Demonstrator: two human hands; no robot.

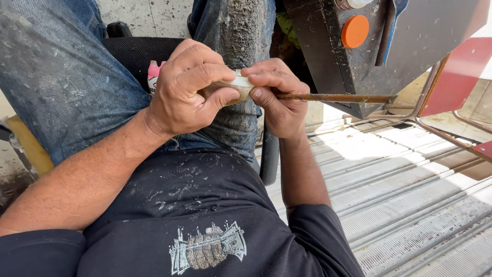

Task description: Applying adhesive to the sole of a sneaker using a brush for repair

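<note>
My left hand (184, 87) is closed around a tan woven strip (221, 91) with a small white piece (241, 80) at its end, thumb pressing on the strip. My right hand (279, 100) meets it fingertip to fingertip and pinches the near end of a thin rusty metal rod (338, 97). The rod runs level to the right, towards a dark metal box (328, 56). Whether the strip wraps around the rod's end is hidden by my fingers. Both hands are over my lap, above my jeans (66, 87).
The dark metal box carries an orange round cap (355, 31). Red metal plates (456, 72) on a thin frame stand at the right. Ribbed grey flooring (410, 205) fills the lower right. A pink and white object (153, 74) peeks out behind my left hand.
</note>
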